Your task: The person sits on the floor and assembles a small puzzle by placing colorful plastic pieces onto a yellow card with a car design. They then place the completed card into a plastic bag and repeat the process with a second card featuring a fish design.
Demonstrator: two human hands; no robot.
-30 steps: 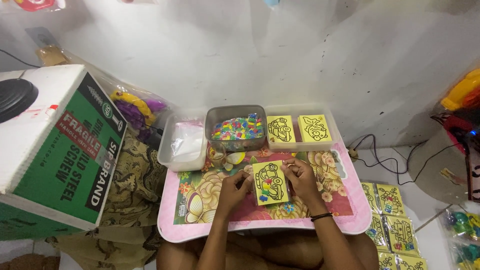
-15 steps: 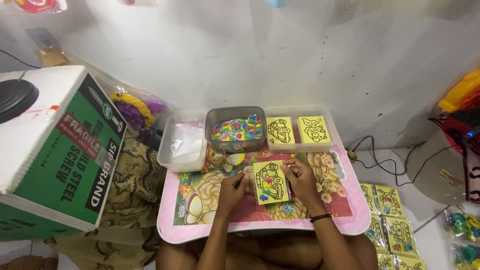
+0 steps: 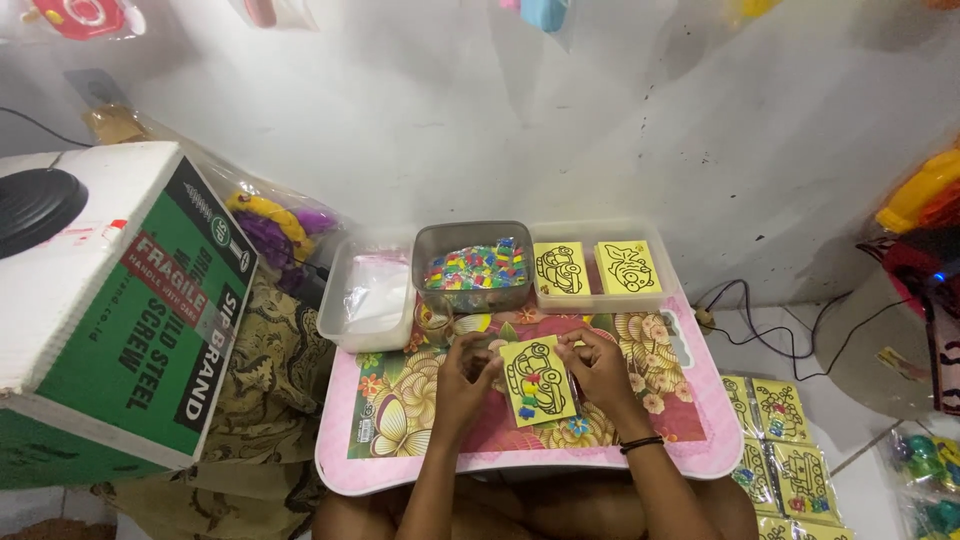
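Both hands meet over a small yellow card (image 3: 537,380) with a black car outline, partly filled with colour; the left hand (image 3: 466,372) curls its fingers at the card's left edge and the right hand (image 3: 598,366) pinches its upper right corner. Compared with a second ago the card sits at much the same tilt between the hands, and the hands have barely shifted. It lies on a pink counter (image 3: 700,440) printed with large flowers. Just beyond the hands stands a clear grey tub (image 3: 474,268) of small bright pieces, and beside it a tray (image 3: 600,270) holding two more yellow outline cards. Left of the tub is a clear box (image 3: 368,300) of white material. Far to the left a green and white cardboard carton (image 3: 120,310) bears a red slanted label. Right of the right hand, bagged yellow cards (image 3: 775,440) lie on the floor
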